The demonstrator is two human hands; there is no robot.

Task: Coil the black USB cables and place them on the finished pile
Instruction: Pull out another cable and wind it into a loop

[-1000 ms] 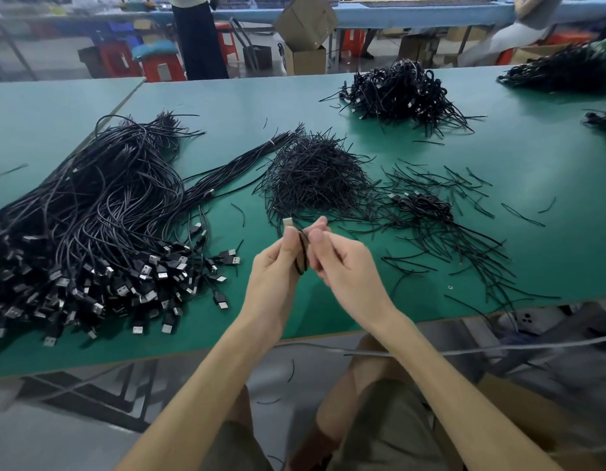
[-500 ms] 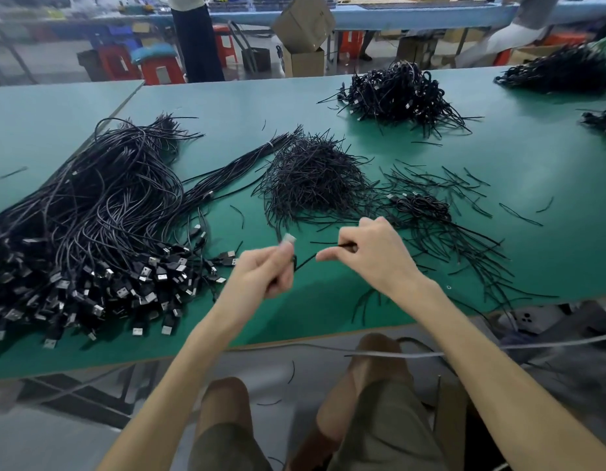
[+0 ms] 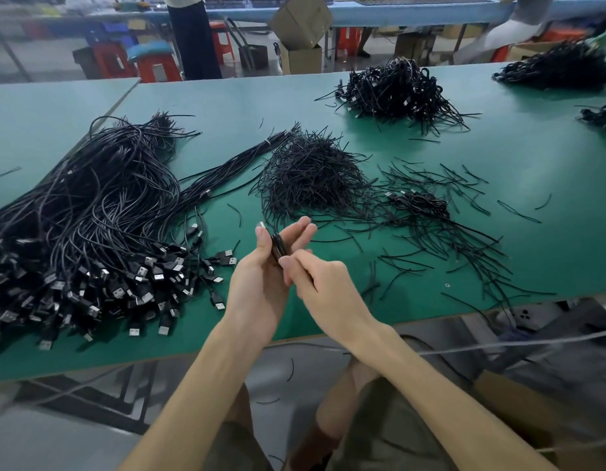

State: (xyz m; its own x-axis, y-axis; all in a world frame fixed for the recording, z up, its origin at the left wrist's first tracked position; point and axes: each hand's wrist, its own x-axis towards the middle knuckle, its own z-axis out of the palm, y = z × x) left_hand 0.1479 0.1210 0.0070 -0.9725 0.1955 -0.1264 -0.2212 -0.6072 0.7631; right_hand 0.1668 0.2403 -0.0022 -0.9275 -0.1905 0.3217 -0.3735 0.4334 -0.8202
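Your hands have rejoined: left hand (image 3: 260, 282) grips the coiled cable (image 3: 277, 248), right hand (image 3: 325, 283) pinches its lower end, probably binding it; placing comes next.

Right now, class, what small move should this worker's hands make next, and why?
Probably the right hand should wind a tie round the coiled cable: the left hand holds it bunched, the right hand's fingers pinch at its lower end, and loose ties lie close by.

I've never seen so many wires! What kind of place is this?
Probably a factory workshop: a long green worktable, a huge heap of loose USB cables, a pile of coiled cables farther back, and cardboard boxes behind.
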